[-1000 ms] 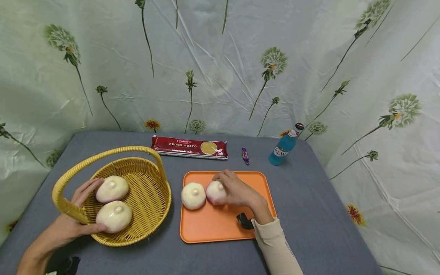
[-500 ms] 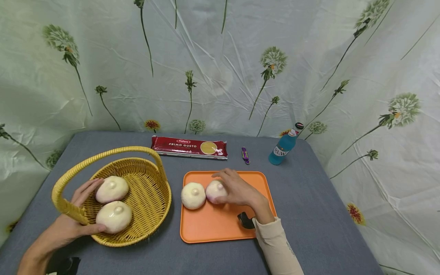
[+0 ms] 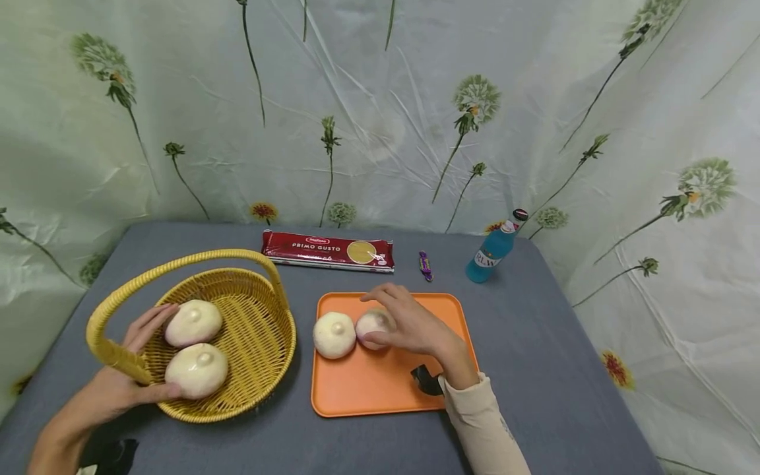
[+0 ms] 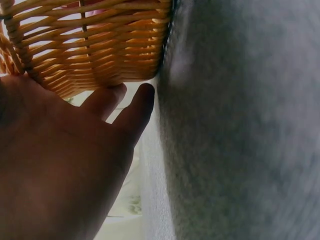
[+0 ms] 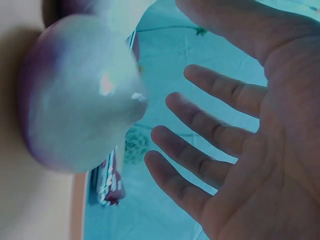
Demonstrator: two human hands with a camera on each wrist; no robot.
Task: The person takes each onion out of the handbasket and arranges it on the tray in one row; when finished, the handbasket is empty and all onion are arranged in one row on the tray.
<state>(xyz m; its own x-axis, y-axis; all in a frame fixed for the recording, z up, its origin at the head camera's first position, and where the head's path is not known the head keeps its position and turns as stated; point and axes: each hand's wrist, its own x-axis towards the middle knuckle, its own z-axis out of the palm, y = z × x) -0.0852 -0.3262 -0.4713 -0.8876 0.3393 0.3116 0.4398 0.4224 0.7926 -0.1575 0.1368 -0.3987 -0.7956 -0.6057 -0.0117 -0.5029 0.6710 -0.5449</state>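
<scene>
A yellow wicker basket point(image 3: 252, 356) with an arched handle stands at the left. Inside its left half lie two white, purple-bottomed turnips, the far turnip point(image 3: 192, 322) and the near turnip point(image 3: 197, 371), nubs up. My left hand point(image 3: 113, 389) grips the basket's left side, with fingers and thumb over the rim by the turnips. In the left wrist view, other fingertips point(image 4: 142, 100) meet the wicker from outside. On the orange tray point(image 3: 380, 396) a left turnip point(image 3: 334, 335) sits beside a right turnip point(image 5: 85, 95). My right hand point(image 3: 415, 323) hovers over the latter, fingers spread and apart from it.
Behind the tray lie a red pasta packet point(image 3: 326, 251) and a small purple wrapped candy point(image 3: 425, 266). A blue bottle point(image 3: 493, 251) stands at the back right. A flowered curtain point(image 3: 380, 132) hangs behind the grey table point(image 3: 522, 369).
My right hand has loosened from the right turnip on the tray and lifted slightly. That turnip stays beside the other. The left hand and basket hold still; the head view shifts slightly.
</scene>
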